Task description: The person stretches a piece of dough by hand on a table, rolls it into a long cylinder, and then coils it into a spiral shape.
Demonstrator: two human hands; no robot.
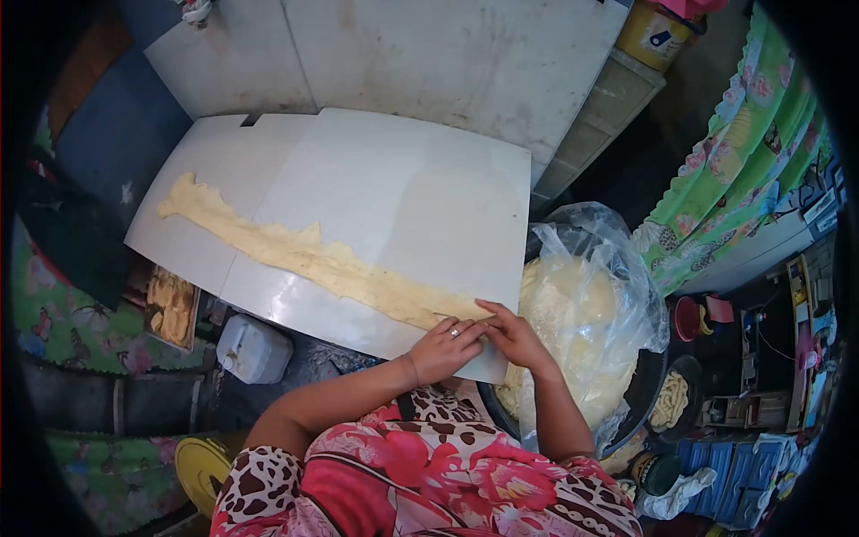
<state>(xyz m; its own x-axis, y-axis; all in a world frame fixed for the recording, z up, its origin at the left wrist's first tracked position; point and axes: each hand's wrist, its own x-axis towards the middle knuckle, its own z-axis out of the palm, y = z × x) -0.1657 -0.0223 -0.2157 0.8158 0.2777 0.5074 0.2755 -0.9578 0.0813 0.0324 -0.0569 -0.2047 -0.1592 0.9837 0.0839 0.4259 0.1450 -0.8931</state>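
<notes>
A long, flat strip of pale yellow dough [313, 264] with ragged edges runs slantwise over the white board [385, 197], from its far left down to the near right. At the near right end, my left hand [447, 349], with a ring on one finger, has its fingers closed on the dough's edge. My right hand [512, 336] meets it there, thumb and fingers pinched at the same end. The fingertips partly cover the dough between them.
Right of the board stands a dark basin [649, 385] holding a big mass of dough under a clear plastic bag [582, 304]. A white jerrycan [255, 349] and a tray of baked pieces [170, 307] are at left. A bowl of pale pieces [669, 401] sits farther right.
</notes>
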